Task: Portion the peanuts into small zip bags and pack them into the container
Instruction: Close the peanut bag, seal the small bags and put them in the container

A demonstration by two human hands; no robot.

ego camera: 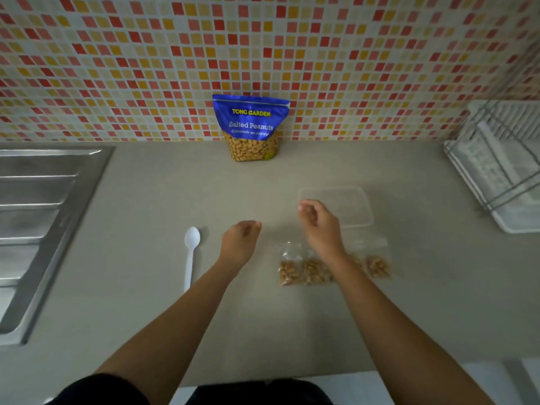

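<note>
A blue bag of salted peanuts (251,127) stands upright against the tiled wall. A clear plastic container (347,204) sits on the counter right of centre. Small zip bags with peanuts (304,270) lie in a row in front of it, one (378,266) to the right of my forearm. My right hand (320,223) hovers above the bags, by the container's left edge, fingers loosely curled and holding nothing. My left hand (241,241) hangs over bare counter, also loosely curled and empty. A white plastic spoon (191,252) lies left of my left hand.
A steel sink with drainboard (38,217) fills the left side. A white dish rack with wire frame (502,168) stands at the right. The counter's front edge (292,378) runs near my body.
</note>
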